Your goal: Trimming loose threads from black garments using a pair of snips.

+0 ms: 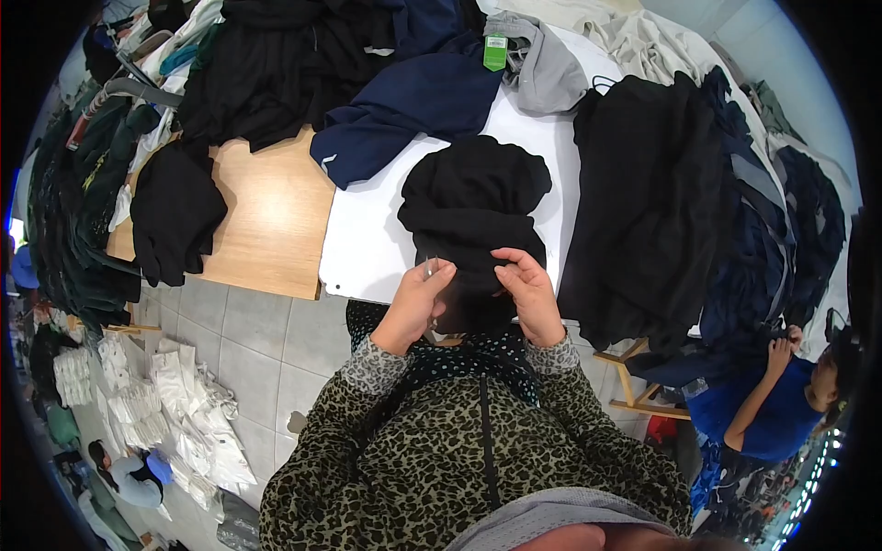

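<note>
A black garment point(473, 207) lies bunched on the white tabletop right in front of me, its near end hanging over the table edge toward my lap. My left hand point(409, 303) is closed on small metal thread snips point(428, 267), whose narrow tips stick up past the thumb. At the right side of the same cloth, my right hand point(533, 296) grips the fabric with curled fingers; its thumb and forefinger tips stand slightly apart. What lies under those fingers is partly hidden.
Dark garments point(648, 202) are piled at the right, with navy point(418, 106) and black ones point(262, 69) at the back. A grey garment point(547, 69) carries a green tag point(495, 53). A co-worker in blue point(767, 404) stands at right. White bundles point(197, 404) lie on the floor.
</note>
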A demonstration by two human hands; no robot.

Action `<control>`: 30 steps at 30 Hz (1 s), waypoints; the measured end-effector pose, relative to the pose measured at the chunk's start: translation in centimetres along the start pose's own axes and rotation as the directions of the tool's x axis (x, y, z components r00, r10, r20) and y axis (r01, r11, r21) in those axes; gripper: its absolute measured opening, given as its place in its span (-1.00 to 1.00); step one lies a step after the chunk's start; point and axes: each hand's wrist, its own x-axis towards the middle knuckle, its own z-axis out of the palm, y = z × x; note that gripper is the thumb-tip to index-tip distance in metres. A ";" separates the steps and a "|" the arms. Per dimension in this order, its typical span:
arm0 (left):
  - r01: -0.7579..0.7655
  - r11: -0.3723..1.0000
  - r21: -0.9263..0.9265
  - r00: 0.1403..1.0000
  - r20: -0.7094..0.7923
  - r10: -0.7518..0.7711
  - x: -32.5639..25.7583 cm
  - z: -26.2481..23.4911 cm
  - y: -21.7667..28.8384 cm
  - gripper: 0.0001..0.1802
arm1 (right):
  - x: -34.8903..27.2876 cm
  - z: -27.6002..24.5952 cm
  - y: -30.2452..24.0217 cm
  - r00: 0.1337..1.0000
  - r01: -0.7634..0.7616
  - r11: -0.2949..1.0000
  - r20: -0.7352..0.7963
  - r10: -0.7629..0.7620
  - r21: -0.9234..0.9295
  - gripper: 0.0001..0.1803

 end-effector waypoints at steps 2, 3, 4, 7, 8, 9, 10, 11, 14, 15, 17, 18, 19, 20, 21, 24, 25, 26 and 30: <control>0.021 1.000 -0.022 1.000 -0.019 -0.022 0.1 0.0 0.0 -0.84 | 0.0 0.0 0.0 1.000 -0.017 1.000 -0.005 0.017 0.009 -0.72; 0.022 1.000 -0.022 1.000 -0.019 -0.022 0.1 0.0 0.0 -0.84 | 0.0 0.0 0.0 0.999 -0.041 0.998 -0.003 0.041 0.037 -0.73; 0.019 0.999 -0.036 1.000 -0.022 -0.020 0.1 0.0 0.1 -0.84 | 0.0 0.0 0.0 0.998 -0.065 0.996 0.000 0.065 0.066 -0.73; 0.025 0.998 -0.063 0.999 -0.028 -0.027 0.2 0.0 0.1 -0.83 | 0.1 -0.1 0.3 0.997 -0.083 0.991 0.004 0.083 0.105 -0.74; 0.033 0.996 -0.077 0.999 -0.030 -0.035 0.2 0.0 0.1 -0.83 | 0.2 -0.2 0.3 0.996 -0.084 0.991 0.004 0.084 0.106 -0.74; 0.034 0.997 -0.076 0.999 -0.030 -0.037 0.3 0.0 0.0 -0.83 | 0.2 -0.3 0.4 0.996 -0.087 0.991 0.004 0.087 0.098 -0.74; 0.032 0.997 -0.076 0.999 -0.029 -0.034 0.3 0.0 0.0 -0.83 | 0.2 -0.3 0.5 0.996 -0.090 0.992 0.004 0.090 0.090 -0.74; 0.030 0.997 -0.076 0.999 -0.027 -0.032 0.3 0.0 0.0 -0.83 | 0.3 -0.4 0.6 0.996 -0.090 0.992 0.003 0.090 0.091 -0.74; 0.023 0.998 -0.062 1.000 -0.014 -0.024 0.5 0.0 0.1 -0.83 | 0.4 -0.6 0.6 0.997 -0.082 0.995 -0.001 0.083 0.054 -0.78; 0.024 0.998 -0.061 1.000 -0.015 -0.025 0.4 0.0 0.2 -0.83 | 0.4 -0.4 0.4 0.991 -0.133 0.991 0.025 0.133 0.016 -0.79; 0.007 1.000 0.003 1.000 0.012 -0.007 0.4 0.1 0.5 -0.85 | 0.4 -0.6 0.3 0.965 -0.242 0.969 0.092 0.245 -0.042 -0.80; 0.008 1.000 0.004 1.000 0.013 -0.008 0.5 0.1 0.7 -0.85 | 0.4 -0.9 0.5 0.966 -0.241 0.970 0.091 0.244 -0.041 -0.80; -0.017 0.998 0.055 1.000 0.026 0.016 0.6 0.1 0.9 -0.85 | 0.5 -1.2 0.6 0.951 -0.285 0.958 0.126 0.283 0.002 -0.83; -0.043 0.993 0.106 0.998 0.041 0.039 0.6 0.1 1.0 -0.85 | 0.5 -1.3 0.7 0.934 -0.330 0.943 0.162 0.319 0.043 -0.86; -0.043 0.993 0.108 0.998 0.042 0.039 0.5 0.4 1.2 -0.85 | 0.6 -1.3 0.6 0.934 -0.328 0.943 0.162 0.318 0.045 -0.86; -0.125 0.950 0.287 0.992 0.032 0.121 0.6 0.7 1.0 -0.89 | 0.9 -0.7 0.1 0.955 -0.287 0.948 0.118 0.271 0.139 -0.87; -0.359 0.786 0.504 0.921 0.056 0.385 0.8 0.3 0.4 -0.89 | 1.0 -0.3 -0.3 0.957 -0.281 0.955 0.105 0.271 0.090 -0.87; -0.524 0.517 0.677 0.783 0.143 0.606 0.9 0.0 0.0 -0.89 | 1.1 0.0 -0.6 0.958 -0.275 0.961 0.093 0.271 0.040 -0.87; -0.595 0.404 0.695 0.694 0.190 0.695 -1.2 1.1 1.9 -0.87 | 1.4 0.3 -0.5 0.968 -0.243 0.970 0.058 0.244 -0.013 -0.86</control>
